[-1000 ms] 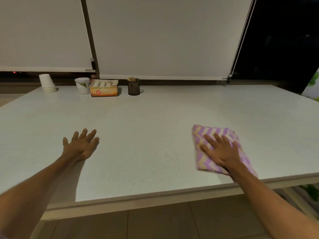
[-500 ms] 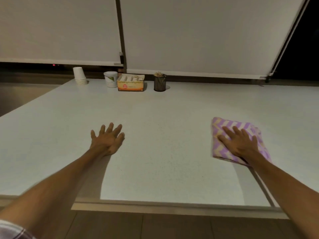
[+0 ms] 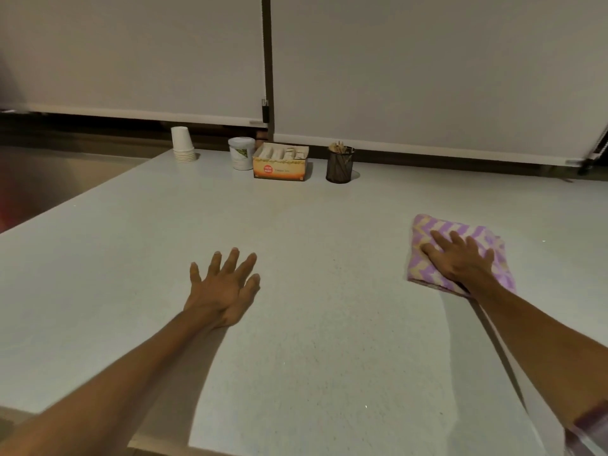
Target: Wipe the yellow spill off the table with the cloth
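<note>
The left hand (image 3: 223, 287) is laid flat on the bare worktop (image 3: 329, 340), fingers spread, nothing held. Toward the right edge, the right hand (image 3: 460, 261) is pressed flat, fingers spread, on the folded purple-and-cream cloth (image 3: 441, 230). Along the far edge are ranged stacked paper cups (image 3: 182, 144), a white tub (image 3: 241, 153), an orange box (image 3: 280, 162) and a mesh holder (image 3: 340, 164).

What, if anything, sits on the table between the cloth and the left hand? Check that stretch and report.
Nothing visible does. The right hand lies flat on the cloth, the left hand flat on the table, with bare tabletop between. No yellow spill shows. The cups, tub, box and mesh holder stand along the far edge.
</note>
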Motion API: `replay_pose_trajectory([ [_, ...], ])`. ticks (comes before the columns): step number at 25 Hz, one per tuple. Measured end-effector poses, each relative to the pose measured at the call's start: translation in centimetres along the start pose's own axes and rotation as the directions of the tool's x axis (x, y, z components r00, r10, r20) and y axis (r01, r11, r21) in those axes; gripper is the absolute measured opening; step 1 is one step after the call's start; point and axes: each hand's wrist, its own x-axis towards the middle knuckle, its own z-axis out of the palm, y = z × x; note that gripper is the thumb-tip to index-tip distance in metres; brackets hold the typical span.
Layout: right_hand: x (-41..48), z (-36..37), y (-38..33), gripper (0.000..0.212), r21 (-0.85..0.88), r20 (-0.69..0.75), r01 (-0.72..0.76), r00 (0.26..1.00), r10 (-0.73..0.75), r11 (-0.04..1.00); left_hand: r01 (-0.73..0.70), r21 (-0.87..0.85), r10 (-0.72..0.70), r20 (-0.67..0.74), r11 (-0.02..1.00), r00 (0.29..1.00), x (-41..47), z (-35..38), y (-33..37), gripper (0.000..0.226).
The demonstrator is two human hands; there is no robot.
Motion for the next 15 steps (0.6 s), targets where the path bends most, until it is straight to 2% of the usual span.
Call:
replay_pose_trajectory([
  [3, 3.3, 0.6, -3.5, 0.067, 0.028, -0.018, -0.01, 1.0, 0.011, 1.0, 0.003, 0.006, -0.003, 0.003, 1.0, 1.0, 0.2, 0.1, 0.1, 0.076],
  [8, 4.2, 1.9, -13.3, 0.066, 0.056, 0.04, 0.145, 0.988, -0.147, 0.988, 0.007, 0.014, -0.008, 0.022, 1.0, 1.0, 0.3, -0.1, 0.1, 0.07],
  [12, -1.0, 2.7, -18.5, 0.066, 0.058, 0.075, 0.323, 0.942, -0.326, 0.945, 0.005, 0.017, -0.006, 0.043, 1.0, 0.999, 0.2, -0.3, 0.0, 0.07],
  [15, -7.1, 2.9, -19.0, 0.066, 0.103, 0.07, 0.394, 0.913, -0.402, 0.913, -0.001, 0.03, -0.001, 0.055, 1.0, 0.998, 0.1, -0.5, -0.1, 0.064],
])
